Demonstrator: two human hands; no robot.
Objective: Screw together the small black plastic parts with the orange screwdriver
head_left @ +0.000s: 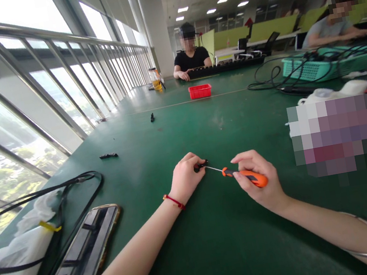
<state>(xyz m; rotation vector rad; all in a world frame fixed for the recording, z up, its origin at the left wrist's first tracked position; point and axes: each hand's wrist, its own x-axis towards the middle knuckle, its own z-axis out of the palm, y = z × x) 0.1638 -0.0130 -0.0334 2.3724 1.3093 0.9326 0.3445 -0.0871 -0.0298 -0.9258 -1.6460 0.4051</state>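
My left hand [186, 178] is closed on a small black part [200, 167], pinched between thumb and fingers above the green table [143, 149]. Most of that part is covered by the fingers, so its exact kind does not show. My right hand [260, 180] grips a screwdriver [255, 178] with an orange and dark grey handle. Its thin metal shaft points left, and the tip meets or nearly meets the black part. Two other small black pieces lie on the table to the left, one nearer [108, 156] and one farther [152, 117].
A red tray [200, 91] stands farther back. At the left lie black cables [96, 174] and a phone-like slab [103, 218]. To the right are a teal basket [299, 70] with cables and a white container [321, 94]. Two people sit beyond; a metal railing [46, 43] runs along the left.
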